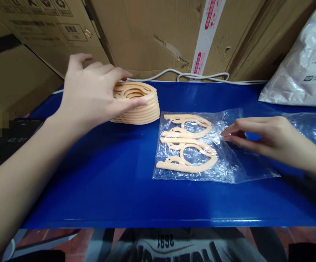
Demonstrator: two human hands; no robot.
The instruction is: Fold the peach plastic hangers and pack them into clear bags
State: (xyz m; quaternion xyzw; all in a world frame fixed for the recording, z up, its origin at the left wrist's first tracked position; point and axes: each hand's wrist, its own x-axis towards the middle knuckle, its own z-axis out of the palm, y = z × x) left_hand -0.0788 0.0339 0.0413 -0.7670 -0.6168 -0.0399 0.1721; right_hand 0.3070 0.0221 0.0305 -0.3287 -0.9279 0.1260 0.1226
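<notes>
A stack of beige plastic hangers [140, 115], of the folding kind, sits toward the back of the blue table. My left hand [89, 89] grips its upper left part, with the thumb along the near side and the index finger over the far side; the other fingertips are hidden. To the right of the stack, a clear plastic bag [228, 163] lies flat with two beige hangers [198, 168] inside, one nearer to me than the other. My right hand [267, 138] pinches the bag's film between thumb and fingers, just right of the hangers.
Large cardboard boxes [147, 36] stand behind the blue table [106, 196]. A white cable [163, 74] runs along the back edge. At the back right leans a white plastic package [305, 69], with more clear film [310, 125] below it. A dark phone-like device [18, 136] is at the left.
</notes>
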